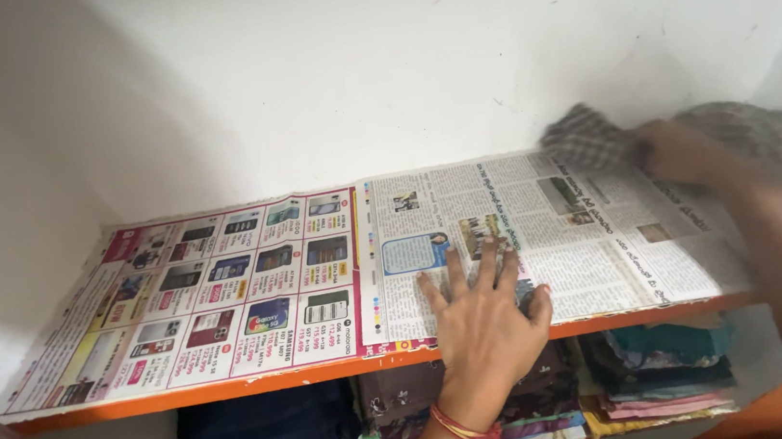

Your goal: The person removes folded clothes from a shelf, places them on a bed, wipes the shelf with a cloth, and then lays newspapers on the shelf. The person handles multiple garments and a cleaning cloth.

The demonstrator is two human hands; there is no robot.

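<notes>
Inside a white-walled cupboard, a shelf with an orange front edge (234, 388) ran from left to right; a sheet of newspaper (598, 256) lined its whole top, the left half printed with a grid of coloured phone adverts, the right half with columns of text and small photographs. The left hand (484, 321) lay flat on the right half of the newspaper near the front edge, fingers spread and pointing toward the far wall, palm pressed down on the sheet; a red and gold bangle (464, 429) circled its wrist. The right hand (679, 152) was at the far right of the shelf, close to the back wall, closed around a grey checked cloth (590, 136); the cloth bunched out on both sides of the hand and rested on the paper; the hand and cloth were blurred, so the exact grip could not be told. The two hands were well apart. On the shelf below, near the viewer, sat stacks of folded clothes (663, 370); dark blue at the left, dark brown in the middle, teal and pink at the right.
</notes>
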